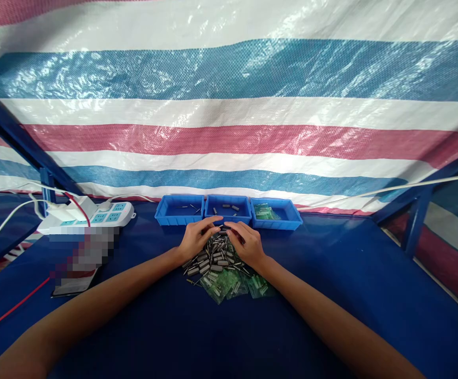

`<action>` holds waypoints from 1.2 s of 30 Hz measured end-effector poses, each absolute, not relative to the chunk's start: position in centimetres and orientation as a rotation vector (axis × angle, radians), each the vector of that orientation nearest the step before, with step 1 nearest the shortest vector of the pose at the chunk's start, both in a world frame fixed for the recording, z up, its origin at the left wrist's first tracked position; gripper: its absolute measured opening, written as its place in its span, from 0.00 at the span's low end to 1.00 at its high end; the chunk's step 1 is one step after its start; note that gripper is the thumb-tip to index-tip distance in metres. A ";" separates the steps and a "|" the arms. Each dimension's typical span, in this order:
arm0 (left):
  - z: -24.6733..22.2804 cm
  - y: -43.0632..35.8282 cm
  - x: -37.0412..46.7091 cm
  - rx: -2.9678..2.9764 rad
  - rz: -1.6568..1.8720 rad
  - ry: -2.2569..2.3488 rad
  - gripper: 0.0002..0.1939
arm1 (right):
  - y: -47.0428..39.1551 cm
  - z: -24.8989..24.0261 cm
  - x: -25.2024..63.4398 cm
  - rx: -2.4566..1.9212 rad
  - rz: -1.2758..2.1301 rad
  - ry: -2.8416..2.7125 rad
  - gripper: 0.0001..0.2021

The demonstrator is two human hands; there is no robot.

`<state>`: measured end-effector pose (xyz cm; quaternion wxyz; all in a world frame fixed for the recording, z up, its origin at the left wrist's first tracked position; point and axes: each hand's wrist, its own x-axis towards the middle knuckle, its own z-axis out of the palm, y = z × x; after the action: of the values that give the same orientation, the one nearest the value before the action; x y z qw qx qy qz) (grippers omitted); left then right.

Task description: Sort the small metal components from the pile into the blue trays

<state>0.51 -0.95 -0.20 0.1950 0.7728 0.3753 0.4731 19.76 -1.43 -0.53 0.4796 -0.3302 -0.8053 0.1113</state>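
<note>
A heap of small metal parts (215, 255), grey cylinders and thin pins, lies on the blue table in front of me. My left hand (197, 237) is over the heap's far left side, its fingers pointing right and the thumb apart from them. Opposite it, my right hand (247, 241) curves over the far right side, fingers bent loosely towards the left fingertips. Small metal pieces show in the gap between the hands; neither hand visibly grips one. Small green-tinted plastic bags (223, 283) with metal pieces inside lie at the near edge of the heap.
Three blue bins stand behind the heap: the left bin (179, 218) holds a few pins, the middle bin (228, 199) several cylinders, the right bin (288, 221) green bags. A power strip (124, 215) with plugs and a partly blurred flat object (73, 284) lie left. Striped sheeting (229, 113) hangs behind.
</note>
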 end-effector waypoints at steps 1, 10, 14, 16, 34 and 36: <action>-0.2 -1.0 0.5 2.137 1.317 1.059 0.17 | -1.4 -0.6 19.7 -0.798 0.264 -1.982 0.12; -0.5 -0.9 0.5 2.154 1.261 1.057 0.14 | -1.3 -0.8 19.7 -0.780 0.236 -1.986 0.11; -0.5 -0.9 0.4 2.167 1.240 1.040 0.14 | -1.3 -0.7 19.6 -0.738 0.235 -2.021 0.09; -0.5 -0.9 0.5 2.157 1.246 1.035 0.13 | -1.4 -0.6 19.5 -0.729 0.247 -2.034 0.08; 0.4 -1.1 0.8 2.076 1.409 1.129 0.09 | -1.7 -0.1 19.8 -0.856 0.313 -1.779 0.08; 0.4 -1.1 0.8 2.077 1.408 1.128 0.09 | -1.7 -0.1 19.8 -0.857 0.319 -1.775 0.08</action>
<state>0.83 -1.11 0.37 0.1943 0.7406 0.4023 0.5020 19.79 -1.74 -0.07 0.5415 -0.3608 -0.7474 0.1343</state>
